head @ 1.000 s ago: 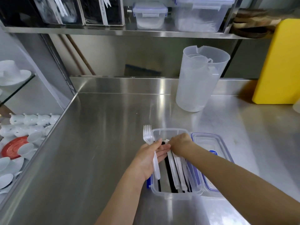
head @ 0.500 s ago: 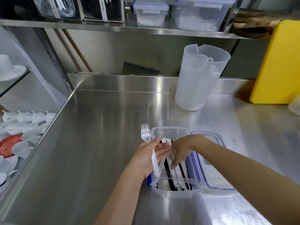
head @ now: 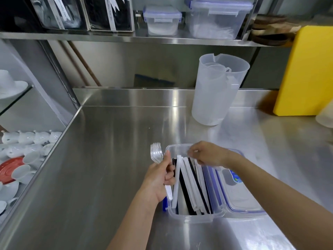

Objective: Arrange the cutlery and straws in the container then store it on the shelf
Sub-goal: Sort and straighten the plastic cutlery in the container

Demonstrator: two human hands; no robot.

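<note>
A clear plastic container (head: 191, 216) sits on the steel counter near me, with several white-wrapped and black straws (head: 189, 184) lying lengthwise inside it. My left hand (head: 158, 179) grips a bunch of clear plastic forks (head: 156, 152) upright just left of the container. My right hand (head: 207, 153) reaches over the container's far end with its fingers on the tops of the straws. The container's blue-rimmed lid (head: 239, 199) lies flat against the right side of the container. The steel shelf (head: 126, 38) runs above the counter.
A clear plastic jug (head: 216, 89) stands at the back of the counter, a yellow board (head: 306, 69) leans to its right. Lidded tubs (head: 162, 18) and dark boxes stand on the shelf. White cups and a red saucer (head: 10, 168) lie below the counter's left edge.
My right hand has moved from the middle of the straws to the container's far end. My left hand has raised the forks a little. The view has shifted closer.
</note>
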